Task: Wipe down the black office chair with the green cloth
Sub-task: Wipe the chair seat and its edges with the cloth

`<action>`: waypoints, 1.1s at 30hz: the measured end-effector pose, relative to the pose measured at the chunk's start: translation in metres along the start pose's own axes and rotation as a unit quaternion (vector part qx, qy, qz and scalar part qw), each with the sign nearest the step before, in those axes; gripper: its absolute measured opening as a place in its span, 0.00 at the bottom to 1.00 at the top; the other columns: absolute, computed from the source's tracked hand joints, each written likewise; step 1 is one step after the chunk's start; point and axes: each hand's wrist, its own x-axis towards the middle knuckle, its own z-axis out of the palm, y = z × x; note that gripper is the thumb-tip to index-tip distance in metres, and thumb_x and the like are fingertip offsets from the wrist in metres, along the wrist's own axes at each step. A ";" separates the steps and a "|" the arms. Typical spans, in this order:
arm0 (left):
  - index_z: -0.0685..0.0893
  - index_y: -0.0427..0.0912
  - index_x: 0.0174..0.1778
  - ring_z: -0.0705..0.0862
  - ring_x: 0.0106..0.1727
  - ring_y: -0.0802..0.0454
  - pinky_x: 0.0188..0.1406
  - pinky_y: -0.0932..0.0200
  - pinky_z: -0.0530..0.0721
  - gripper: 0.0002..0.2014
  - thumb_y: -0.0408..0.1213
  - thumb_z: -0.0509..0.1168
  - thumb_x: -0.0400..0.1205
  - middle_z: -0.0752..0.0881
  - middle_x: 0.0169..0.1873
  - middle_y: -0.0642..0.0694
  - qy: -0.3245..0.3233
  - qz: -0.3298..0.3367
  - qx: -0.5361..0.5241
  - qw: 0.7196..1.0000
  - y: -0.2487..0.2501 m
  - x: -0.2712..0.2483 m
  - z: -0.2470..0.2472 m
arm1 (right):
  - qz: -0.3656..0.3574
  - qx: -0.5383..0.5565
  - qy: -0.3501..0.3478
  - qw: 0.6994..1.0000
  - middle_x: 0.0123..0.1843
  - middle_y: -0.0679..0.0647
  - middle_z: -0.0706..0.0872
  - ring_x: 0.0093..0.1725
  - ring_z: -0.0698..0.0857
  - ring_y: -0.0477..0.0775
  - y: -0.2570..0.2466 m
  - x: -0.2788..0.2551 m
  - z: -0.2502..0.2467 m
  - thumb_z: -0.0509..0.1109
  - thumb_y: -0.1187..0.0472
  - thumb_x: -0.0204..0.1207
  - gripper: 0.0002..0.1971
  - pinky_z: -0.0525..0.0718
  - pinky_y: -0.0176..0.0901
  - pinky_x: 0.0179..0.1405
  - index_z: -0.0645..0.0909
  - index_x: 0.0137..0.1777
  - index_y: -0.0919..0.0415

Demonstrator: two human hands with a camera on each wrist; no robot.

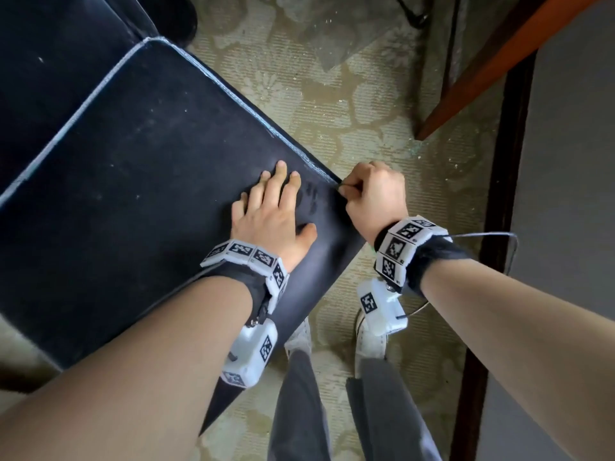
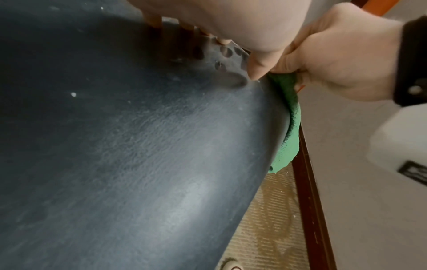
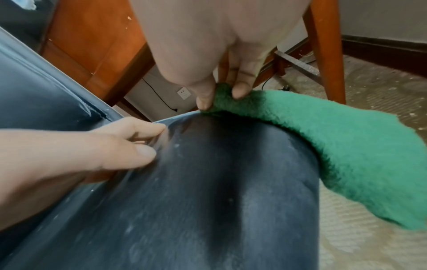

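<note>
The black office chair (image 1: 133, 194) fills the left of the head view, its dusty seat edged with pale piping. My left hand (image 1: 279, 201) lies flat on the seat near its front right corner, fingers spread. Just off that corner, my right hand (image 1: 352, 191) pinches the green cloth (image 3: 346, 146) between thumb and fingers. The cloth drapes over the seat's rounded edge (image 3: 208, 182) and hangs toward the floor. In the left wrist view the cloth (image 2: 289, 127) shows as a strip tucked against the side of the seat (image 2: 138, 146). The head view hides nearly all of the cloth.
Patterned beige carpet (image 1: 332, 94) with crumbs surrounds the chair. An orange-brown wooden table leg (image 1: 499, 61) slants at the upper right, beside a dark baseboard (image 1: 506, 194) and grey wall. My white shoes (image 1: 299, 337) stand below the seat. A wall socket (image 3: 184, 92) with a cable is behind.
</note>
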 end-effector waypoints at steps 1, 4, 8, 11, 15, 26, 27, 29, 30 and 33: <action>0.52 0.53 0.87 0.48 0.88 0.51 0.82 0.44 0.56 0.41 0.57 0.62 0.80 0.45 0.88 0.54 0.002 0.000 -0.005 1.000 -0.001 0.000 0.001 | 0.002 -0.006 0.000 1.000 0.46 0.58 0.86 0.47 0.84 0.62 -0.001 0.003 0.001 0.70 0.64 0.72 0.03 0.66 0.39 0.40 0.85 0.42 0.60; 0.51 0.54 0.87 0.48 0.87 0.52 0.81 0.45 0.57 0.40 0.57 0.61 0.81 0.44 0.88 0.56 0.003 0.011 -0.005 1.000 -0.007 0.000 0.002 | 0.006 -0.007 0.010 1.000 0.44 0.59 0.85 0.45 0.83 0.63 0.003 -0.002 0.003 0.70 0.65 0.70 0.02 0.67 0.40 0.39 0.84 0.40 0.61; 0.50 0.56 0.87 0.48 0.87 0.53 0.80 0.45 0.57 0.41 0.59 0.61 0.80 0.43 0.87 0.57 -0.003 0.024 -0.005 1.000 -0.012 -0.001 0.001 | 0.005 -0.009 0.015 1.000 0.42 0.61 0.84 0.42 0.83 0.66 0.010 -0.015 -0.001 0.70 0.66 0.69 0.01 0.69 0.42 0.38 0.83 0.38 0.63; 0.50 0.56 0.87 0.45 0.87 0.54 0.82 0.45 0.54 0.41 0.59 0.61 0.80 0.42 0.87 0.57 -0.008 0.012 -0.018 1.000 -0.007 -0.002 0.003 | -0.014 -0.022 0.009 1.000 0.43 0.62 0.85 0.44 0.83 0.66 -0.002 -0.008 -0.001 0.69 0.64 0.70 0.02 0.71 0.44 0.40 0.83 0.39 0.62; 0.49 0.56 0.87 0.45 0.87 0.55 0.82 0.47 0.52 0.40 0.57 0.61 0.81 0.41 0.87 0.58 -0.005 0.009 -0.026 1.000 -0.007 -0.001 0.003 | -0.036 -0.030 0.001 0.999 0.46 0.63 0.85 0.45 0.83 0.67 -0.020 0.006 0.004 0.67 0.63 0.71 0.04 0.73 0.45 0.41 0.83 0.42 0.62; 0.47 0.56 0.87 0.42 0.87 0.55 0.84 0.46 0.49 0.42 0.57 0.61 0.81 0.39 0.87 0.58 -0.009 0.010 -0.019 1.000 -0.007 -0.002 0.007 | -0.020 -0.036 0.001 0.999 0.47 0.63 0.85 0.47 0.83 0.67 -0.017 0.003 0.004 0.67 0.63 0.73 0.05 0.68 0.42 0.40 0.83 0.44 0.63; 0.46 0.56 0.87 0.42 0.87 0.55 0.84 0.46 0.49 0.42 0.56 0.61 0.81 0.38 0.87 0.58 -0.007 0.012 -0.016 1.000 -0.007 -0.002 0.007 | -0.019 -0.030 0.001 0.999 0.48 0.62 0.85 0.47 0.83 0.66 -0.019 0.005 0.005 0.67 0.63 0.73 0.05 0.67 0.42 0.40 0.83 0.44 0.63; 0.46 0.55 0.88 0.43 0.88 0.54 0.83 0.46 0.51 0.41 0.54 0.61 0.81 0.39 0.87 0.57 -0.007 0.023 -0.007 1.000 -0.008 -0.003 0.005 | -0.003 -0.003 0.004 1.000 0.48 0.60 0.87 0.49 0.84 0.64 -0.019 0.005 0.005 0.68 0.63 0.73 0.05 0.66 0.40 0.41 0.85 0.45 0.61; 0.47 0.55 0.88 0.44 0.88 0.54 0.83 0.46 0.53 0.41 0.52 0.62 0.81 0.41 0.87 0.56 -0.005 0.030 -0.005 1.000 -0.009 -0.004 0.003 | 0.010 0.013 0.004 1.000 0.48 0.59 0.88 0.50 0.84 0.63 -0.016 0.001 0.001 0.69 0.63 0.73 0.05 0.66 0.38 0.42 0.86 0.45 0.59; 0.60 0.50 0.86 0.56 0.86 0.51 0.78 0.44 0.62 0.36 0.44 0.64 0.81 0.53 0.87 0.52 0.034 0.050 -0.010 0.998 -0.016 -0.001 -0.007 | 0.054 0.053 -0.002 0.997 0.41 0.51 0.89 0.49 0.86 0.58 -0.002 -0.016 -0.015 0.71 0.65 0.72 0.07 0.68 0.32 0.45 0.89 0.45 0.56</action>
